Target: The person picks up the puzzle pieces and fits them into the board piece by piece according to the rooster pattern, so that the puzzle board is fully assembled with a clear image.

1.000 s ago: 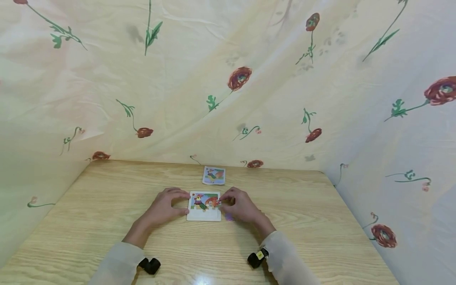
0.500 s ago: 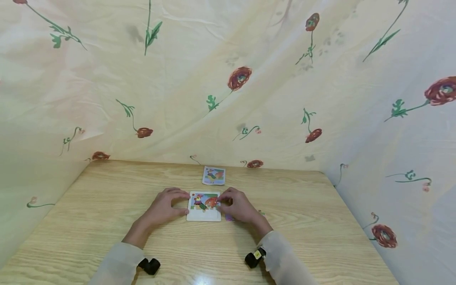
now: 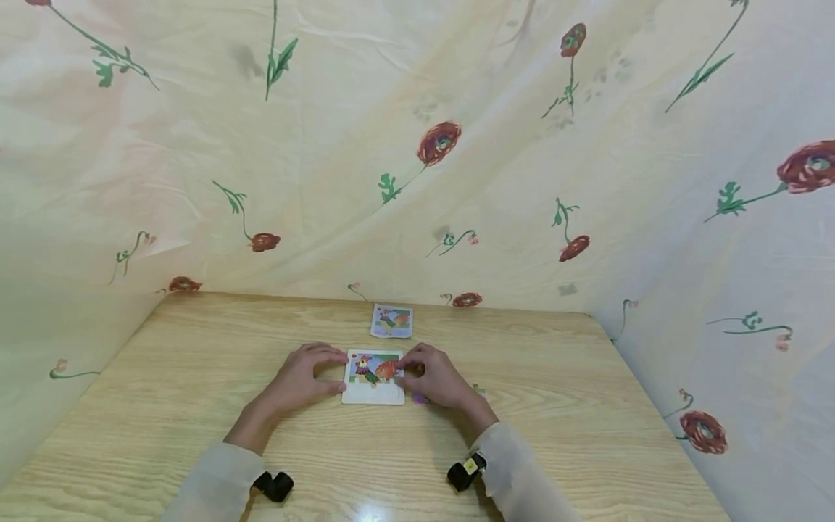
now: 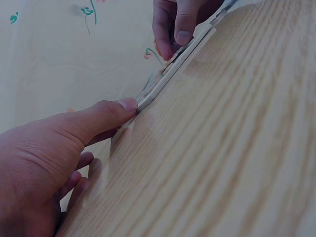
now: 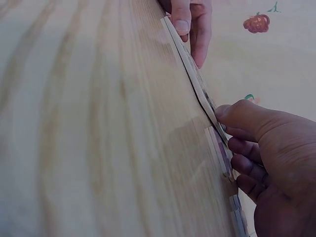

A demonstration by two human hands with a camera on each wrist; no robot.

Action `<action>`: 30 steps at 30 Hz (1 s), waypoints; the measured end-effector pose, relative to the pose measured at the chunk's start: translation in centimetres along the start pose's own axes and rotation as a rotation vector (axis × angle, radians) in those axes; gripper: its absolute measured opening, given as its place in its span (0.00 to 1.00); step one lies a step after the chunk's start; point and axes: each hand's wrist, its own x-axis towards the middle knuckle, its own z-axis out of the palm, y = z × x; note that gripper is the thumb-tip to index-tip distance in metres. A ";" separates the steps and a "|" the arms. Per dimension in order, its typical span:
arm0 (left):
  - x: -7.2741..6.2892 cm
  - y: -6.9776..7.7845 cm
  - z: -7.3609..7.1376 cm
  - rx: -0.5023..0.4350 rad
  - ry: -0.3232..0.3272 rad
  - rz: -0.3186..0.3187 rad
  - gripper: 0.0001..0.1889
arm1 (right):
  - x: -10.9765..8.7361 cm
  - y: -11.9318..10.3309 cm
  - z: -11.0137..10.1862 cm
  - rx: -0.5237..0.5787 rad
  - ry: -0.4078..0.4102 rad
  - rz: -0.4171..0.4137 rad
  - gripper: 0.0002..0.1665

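A white-framed jigsaw puzzle board (image 3: 373,395) lies flat on the table, with a rooster picture across its upper part and a bare white strip below. My left hand (image 3: 305,377) holds the board's left side, thumb near the lower corner and index finger near the upper one. At the right edge, my right hand (image 3: 435,375) has thumb and index finger on a puzzle piece of the red tail, mostly hidden by the fingertips. In the right wrist view the right thumb (image 5: 242,116) sits at the board's edge (image 5: 195,81), above loose pieces.
Behind the board lies a paper card (image 3: 391,321) with the same rooster picture. A loose purple puzzle piece (image 3: 420,398) and another greenish piece (image 3: 479,390) lie beside and partly behind my right hand. A flowered cloth (image 3: 365,145) hangs around the wooden table (image 3: 561,406).
My right hand has moved slightly left, bringing the puzzle piece over the board's right edge. More of the loose pieces beside the wrist shows now. The left hand stays still.
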 end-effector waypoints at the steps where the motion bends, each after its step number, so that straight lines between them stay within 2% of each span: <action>1: 0.0 0.0 0.0 0.002 0.000 0.004 0.24 | 0.0 0.0 0.0 0.001 -0.004 0.002 0.11; 9: 0.1 -0.2 0.1 -0.003 0.004 0.002 0.24 | 0.1 0.0 0.0 0.014 -0.022 0.011 0.13; 17: 0.2 -0.2 0.1 -0.001 0.002 0.010 0.25 | 0.0 -0.1 0.1 0.011 0.002 -0.007 0.13; 30: 0.2 -0.2 0.1 0.009 0.002 0.015 0.25 | 0.4 -0.8 1.1 0.043 0.003 -0.039 0.12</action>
